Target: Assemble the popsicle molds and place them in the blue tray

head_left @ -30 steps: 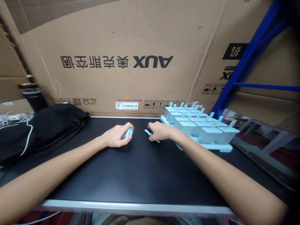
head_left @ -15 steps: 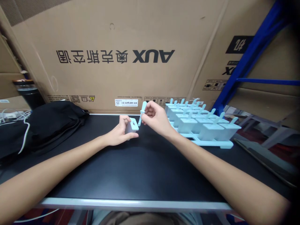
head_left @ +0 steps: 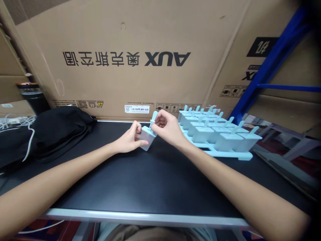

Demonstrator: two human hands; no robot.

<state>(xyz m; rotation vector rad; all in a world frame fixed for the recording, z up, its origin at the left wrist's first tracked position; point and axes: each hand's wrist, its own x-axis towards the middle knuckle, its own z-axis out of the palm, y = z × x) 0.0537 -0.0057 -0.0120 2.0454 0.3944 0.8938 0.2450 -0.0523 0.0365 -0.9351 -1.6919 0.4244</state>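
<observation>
Over a flat black counter, the left hand grips a translucent plastic mould cup with a pale-blue lid; the right hand pinches a flat pale-blue plastic stick, apparently not fully seated; blue-lidded moulds alongside already carry theirs

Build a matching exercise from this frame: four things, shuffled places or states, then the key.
Things:
1. Light-blue stick
2. Lone mold
3. Light-blue rack
4. Cloth bundle

Places and states:
A. Black, reaching the left edge of the picture
B. Held tilted by the left hand
C. Bears a group of lidded molds
D. Held by the right hand

Pairs: 1-D, 2-B, 3-C, 4-A
</observation>
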